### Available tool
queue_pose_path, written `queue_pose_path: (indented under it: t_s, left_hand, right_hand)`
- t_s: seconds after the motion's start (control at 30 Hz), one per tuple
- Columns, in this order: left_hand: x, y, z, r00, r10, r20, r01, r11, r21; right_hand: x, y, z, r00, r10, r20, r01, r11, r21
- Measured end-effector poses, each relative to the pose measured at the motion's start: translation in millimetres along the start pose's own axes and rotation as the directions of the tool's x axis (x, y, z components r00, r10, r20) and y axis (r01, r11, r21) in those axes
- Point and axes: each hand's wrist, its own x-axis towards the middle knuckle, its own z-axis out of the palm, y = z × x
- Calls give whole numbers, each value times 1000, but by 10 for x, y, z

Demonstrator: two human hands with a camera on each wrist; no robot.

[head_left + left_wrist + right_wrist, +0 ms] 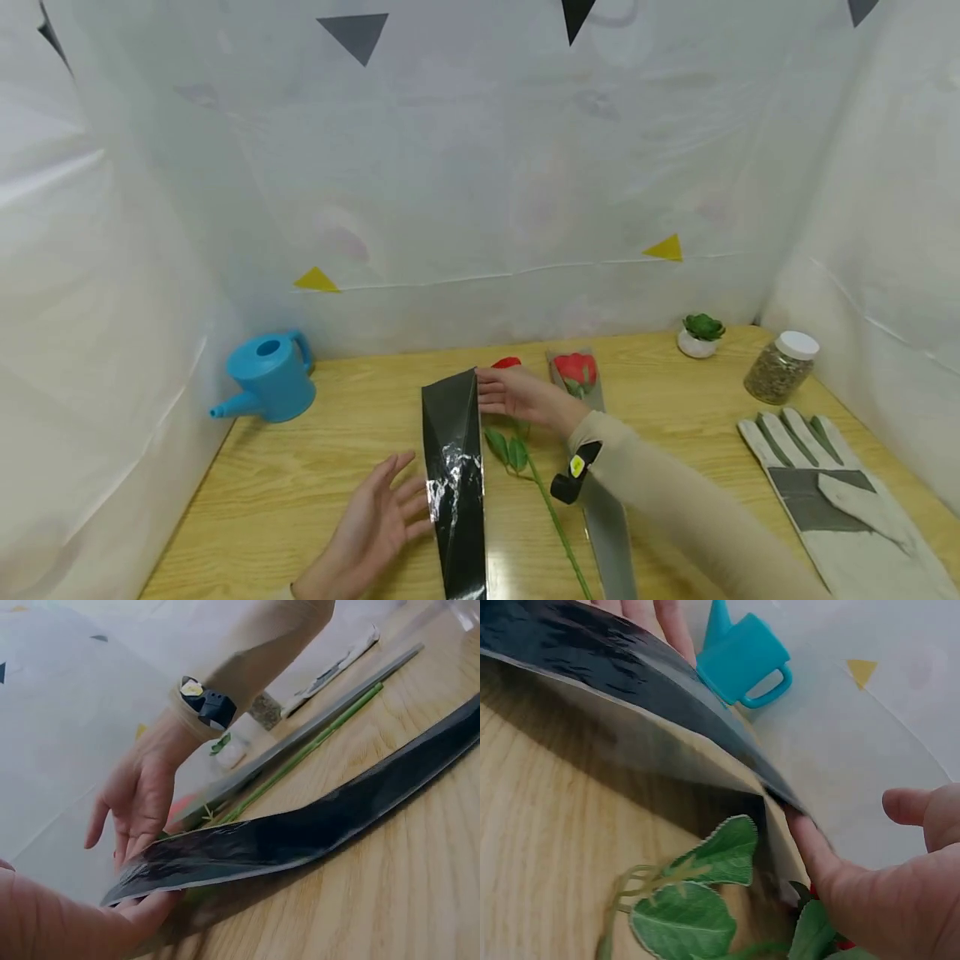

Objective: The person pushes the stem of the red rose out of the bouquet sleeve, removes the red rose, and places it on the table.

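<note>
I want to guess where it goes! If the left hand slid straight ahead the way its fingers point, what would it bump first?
Probably the black wrapping sleeve: the left hand points its fingertips at the sleeve's near edge.

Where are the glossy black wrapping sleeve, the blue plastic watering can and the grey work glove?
glossy black wrapping sleeve (453,475), head view, on its shiny middle.
blue plastic watering can (272,383), head view, on its round body.
grey work glove (840,500), head view, on its palm.
</note>
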Motion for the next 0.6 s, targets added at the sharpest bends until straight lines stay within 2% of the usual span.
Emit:
queue_pose_path:
  t_s: [0.17, 0.33, 0.6]
  left_hand:
    - [25, -21, -40, 999, 14, -32, -13, 999, 33]
    - [57, 32, -72, 999, 21, -38, -21, 1000, 0]
    - [109, 77, -96, 998, 40, -51, -40, 999, 5]
  right_hand:
    - [-27, 59, 59, 1000, -10, -17, 8, 997, -81]
    - [-101, 72, 152, 1000, -14, 1, 14, 989, -150]
    - [-256, 100, 299, 1000, -2, -11, 0, 984, -178]
